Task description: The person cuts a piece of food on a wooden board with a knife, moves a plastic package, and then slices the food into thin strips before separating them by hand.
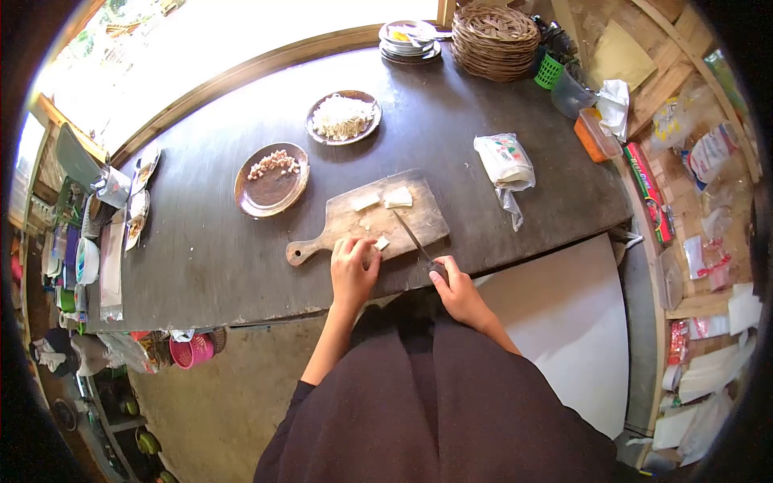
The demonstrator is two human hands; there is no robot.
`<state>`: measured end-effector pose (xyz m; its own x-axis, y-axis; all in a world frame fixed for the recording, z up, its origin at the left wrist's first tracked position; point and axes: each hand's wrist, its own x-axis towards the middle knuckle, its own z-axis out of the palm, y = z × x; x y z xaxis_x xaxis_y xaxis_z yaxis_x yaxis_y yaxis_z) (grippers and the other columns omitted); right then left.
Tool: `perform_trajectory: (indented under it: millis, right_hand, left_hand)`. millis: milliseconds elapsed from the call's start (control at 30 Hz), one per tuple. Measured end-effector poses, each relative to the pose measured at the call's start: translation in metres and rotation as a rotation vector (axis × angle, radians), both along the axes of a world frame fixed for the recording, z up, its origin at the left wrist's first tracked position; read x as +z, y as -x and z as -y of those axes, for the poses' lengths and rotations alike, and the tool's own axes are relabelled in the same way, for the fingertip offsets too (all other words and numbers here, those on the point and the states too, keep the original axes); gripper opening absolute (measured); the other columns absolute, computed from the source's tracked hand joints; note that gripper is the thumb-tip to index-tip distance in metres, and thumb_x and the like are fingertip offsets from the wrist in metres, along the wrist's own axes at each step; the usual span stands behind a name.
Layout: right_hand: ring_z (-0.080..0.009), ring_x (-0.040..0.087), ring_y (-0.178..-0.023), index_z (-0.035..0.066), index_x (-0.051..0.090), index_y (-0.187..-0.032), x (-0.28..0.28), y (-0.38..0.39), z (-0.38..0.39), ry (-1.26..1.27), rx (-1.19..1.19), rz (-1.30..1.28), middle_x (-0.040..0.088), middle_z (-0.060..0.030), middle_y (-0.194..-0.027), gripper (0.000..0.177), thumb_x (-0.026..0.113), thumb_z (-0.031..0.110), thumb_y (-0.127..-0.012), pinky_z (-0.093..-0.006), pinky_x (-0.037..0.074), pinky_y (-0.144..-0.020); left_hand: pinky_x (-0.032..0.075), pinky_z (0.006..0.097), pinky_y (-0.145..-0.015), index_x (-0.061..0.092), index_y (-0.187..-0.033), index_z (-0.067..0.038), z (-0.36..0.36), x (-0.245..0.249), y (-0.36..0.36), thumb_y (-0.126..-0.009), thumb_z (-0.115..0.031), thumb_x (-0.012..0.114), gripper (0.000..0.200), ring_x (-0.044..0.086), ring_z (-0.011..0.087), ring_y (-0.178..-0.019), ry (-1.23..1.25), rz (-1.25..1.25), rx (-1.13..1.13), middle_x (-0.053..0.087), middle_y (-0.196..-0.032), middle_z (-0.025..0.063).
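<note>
A wooden cutting board [342,221] with a handle lies near the table's front edge. My right hand [460,296] is closed round the dark handle of a knife [412,234], its blade slanting up and left over the board. My left hand [354,270] rests at the board's lower edge, fingers bent and close together round a small pale piece [382,242] at their tips. Farther up the board are two larger pale blocks, one cut block [398,197] near the knife tip and a flatter block [366,201] to its left.
Beyond the board stand a brown plate [270,197] of small diced pieces and another plate [342,118] heaped with pale shreds. A white plastic packet [507,163] lies to the right. Stacked plates [409,50] and woven plates [494,42] stand at the back, near an orange-filled container [594,138].
</note>
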<state>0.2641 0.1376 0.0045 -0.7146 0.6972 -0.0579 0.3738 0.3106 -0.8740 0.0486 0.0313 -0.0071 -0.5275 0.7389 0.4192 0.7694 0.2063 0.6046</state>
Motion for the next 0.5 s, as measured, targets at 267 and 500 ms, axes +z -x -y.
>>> perform_trajectory:
  millis: [267,500]
  right_hand:
    - [-0.0505,0.065,-0.104,0.0,0.051,-0.129,0.002,-0.012,-0.025,0.113,-0.201,-0.008,0.069,-0.0315,-0.107,0.038,0.055,0.028,-0.105,-0.0509,0.05,-0.089]
    - [-0.0193,0.064,-0.072,-0.001,0.054,-0.125,-0.002,-0.042,-0.047,0.199,-0.43,-0.214,0.065,-0.01,-0.081,0.033,0.061,0.023,-0.103,-0.0361,0.05,-0.069]
  left_hand:
    - [0.05,0.0428,-0.089,0.072,-0.102,-0.008,-0.008,0.006,0.0,-0.081,-0.014,0.079,0.022,0.062,0.0345,-0.101,-0.057,0.037,-0.025,0.067,-0.104,0.0125]
    - [0.052,0.0402,-0.086,0.074,-0.101,-0.009,-0.04,0.023,-0.014,-0.084,-0.012,0.079,0.018,0.065,0.03,-0.099,-0.146,0.088,-0.153,0.069,-0.102,0.0116]
